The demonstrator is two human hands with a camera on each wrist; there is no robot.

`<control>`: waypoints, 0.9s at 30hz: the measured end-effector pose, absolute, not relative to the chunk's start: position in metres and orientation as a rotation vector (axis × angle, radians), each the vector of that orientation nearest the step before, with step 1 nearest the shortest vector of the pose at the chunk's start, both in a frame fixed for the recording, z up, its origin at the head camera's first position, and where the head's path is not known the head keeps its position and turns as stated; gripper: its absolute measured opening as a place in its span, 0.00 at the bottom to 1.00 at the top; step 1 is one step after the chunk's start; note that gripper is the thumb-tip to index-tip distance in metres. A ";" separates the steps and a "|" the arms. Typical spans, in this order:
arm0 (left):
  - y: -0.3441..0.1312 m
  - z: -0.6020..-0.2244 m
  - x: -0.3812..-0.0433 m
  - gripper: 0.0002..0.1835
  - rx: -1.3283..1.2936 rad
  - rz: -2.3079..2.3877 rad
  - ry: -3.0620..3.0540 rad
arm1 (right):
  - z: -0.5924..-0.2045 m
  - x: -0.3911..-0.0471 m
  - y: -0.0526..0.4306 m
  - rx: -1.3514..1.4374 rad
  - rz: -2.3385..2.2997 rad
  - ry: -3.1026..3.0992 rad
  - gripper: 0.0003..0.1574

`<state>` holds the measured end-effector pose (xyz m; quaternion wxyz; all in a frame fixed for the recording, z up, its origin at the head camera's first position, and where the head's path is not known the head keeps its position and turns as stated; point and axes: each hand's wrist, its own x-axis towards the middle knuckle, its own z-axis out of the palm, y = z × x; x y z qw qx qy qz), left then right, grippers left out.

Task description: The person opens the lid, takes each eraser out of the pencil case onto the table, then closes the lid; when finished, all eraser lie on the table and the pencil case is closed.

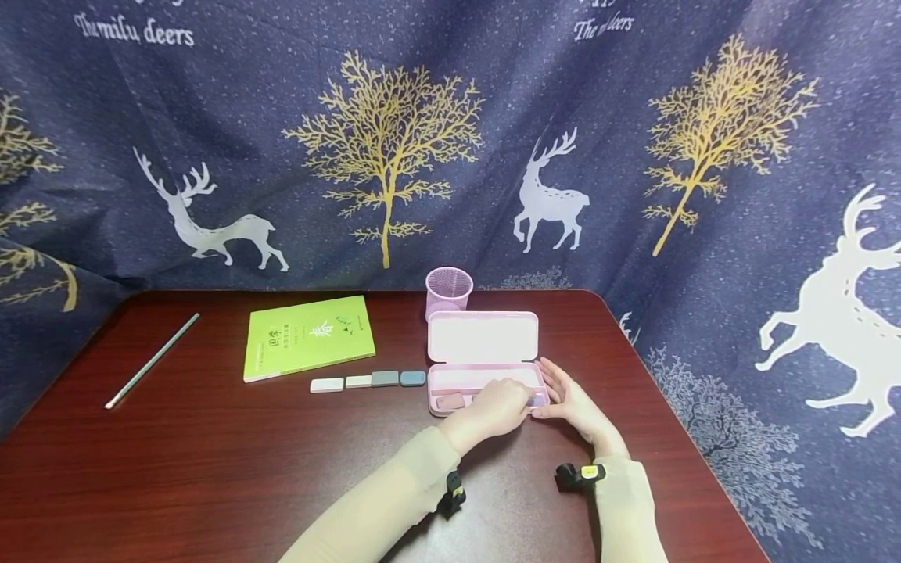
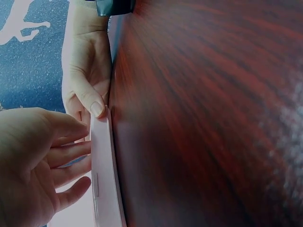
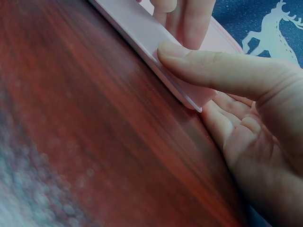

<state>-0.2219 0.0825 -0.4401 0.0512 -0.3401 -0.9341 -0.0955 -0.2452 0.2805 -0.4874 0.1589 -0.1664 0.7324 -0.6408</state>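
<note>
A pink pencil case [image 1: 482, 338] lies with its lid raised on the table. A dusty-pink eraser [image 1: 450, 401] sits in its front compartment at the left. My left hand [image 1: 498, 408] reaches over the front edge into the right part of that compartment. Beside its fingertips shows a small bluish piece [image 1: 537, 399]. In the left wrist view the fingers are bent behind the case's front wall [image 2: 105, 175], which hides their tips. My right hand [image 1: 573, 403] grips the case's right end, its thumb [image 3: 189, 59] against the front wall and its other fingers round the side.
A row of several erasers [image 1: 385, 379] lies left of the case. Behind them is a green book [image 1: 310, 336]. A pink mesh pen holder [image 1: 448, 291] stands behind the lid. Far left lies a pencil [image 1: 152, 360]. A printed curtain [image 1: 450, 141] hangs behind the table [image 1: 211, 469].
</note>
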 end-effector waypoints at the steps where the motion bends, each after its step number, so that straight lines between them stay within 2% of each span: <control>1: 0.083 -0.440 -0.222 0.06 -1.031 -0.290 -2.848 | -0.487 -0.245 0.280 -0.476 -1.832 2.094 0.65; 10: 0.084 -0.440 -0.222 0.06 -1.030 -0.294 -2.847 | -0.487 -0.245 0.280 -0.488 -1.838 2.083 0.65; 21: 0.086 -0.444 -0.223 0.13 -1.004 -0.316 -2.841 | -0.491 -0.245 0.283 -0.559 -1.828 2.107 0.66; 27: 0.089 -0.446 -0.223 0.11 -0.987 -0.271 -2.838 | -0.490 -0.245 0.281 -0.524 -1.832 2.100 0.65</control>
